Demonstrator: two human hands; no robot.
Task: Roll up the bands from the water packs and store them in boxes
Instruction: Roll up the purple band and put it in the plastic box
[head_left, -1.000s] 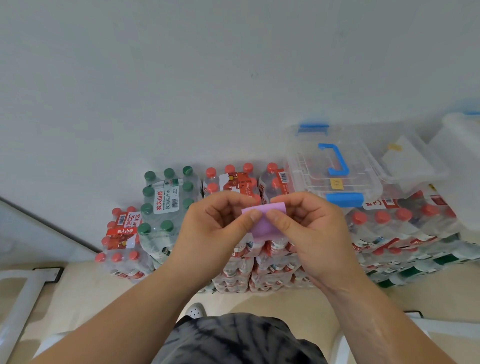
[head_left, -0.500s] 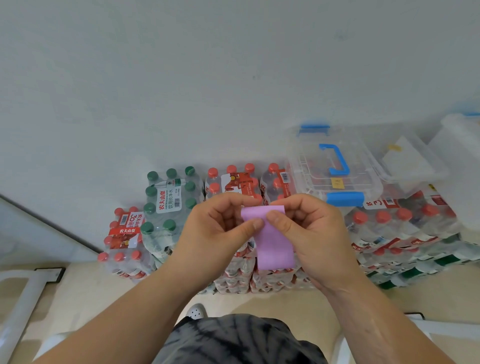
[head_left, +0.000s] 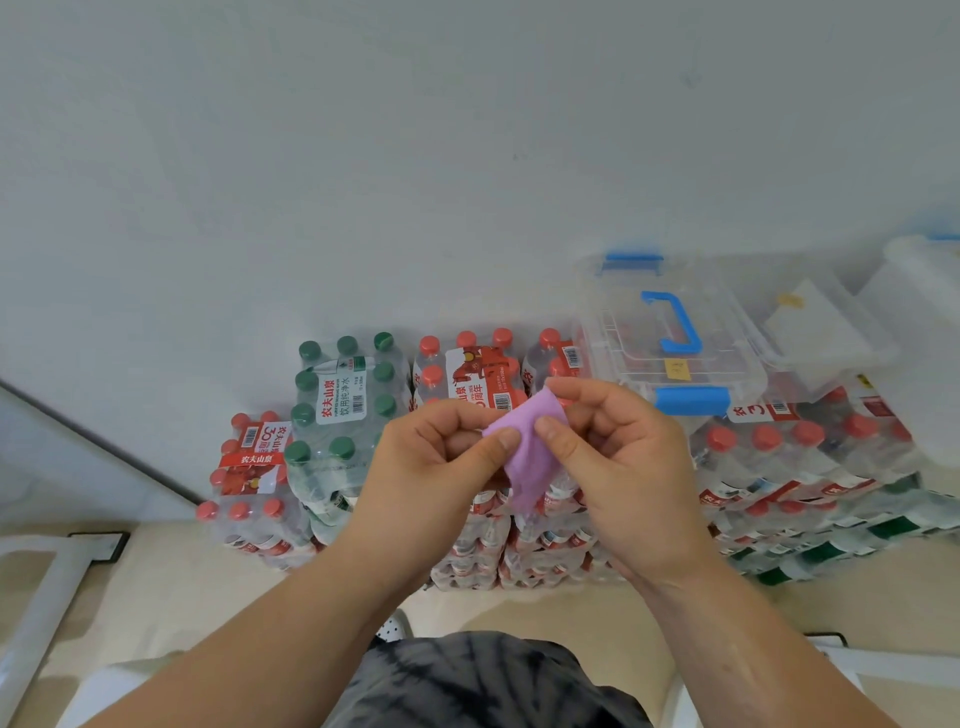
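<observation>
A purple band (head_left: 531, 457) hangs crumpled between my two hands, held in the air in front of stacked water packs (head_left: 340, 415). My left hand (head_left: 436, 467) pinches its left top corner between thumb and curled fingers. My right hand (head_left: 618, 462) pinches the right side with thumb and forefinger. The band's lower end dangles loose below my thumbs. A clear storage box (head_left: 670, 338) with a blue handle and blue latches sits shut on top of the packs, up and to the right of my right hand.
Packs of red-capped bottles (head_left: 810, 457) and green-capped bottles fill the floor against a white wall. More clear boxes (head_left: 826, 327) stand at the far right. White frame parts (head_left: 36, 597) lie at the lower left, and my dark patterned shorts (head_left: 483, 680) show below.
The band first unrolled to hang longer, then crumpled and tilted as my hands spread slightly apart; my right hand shifted right and upward.
</observation>
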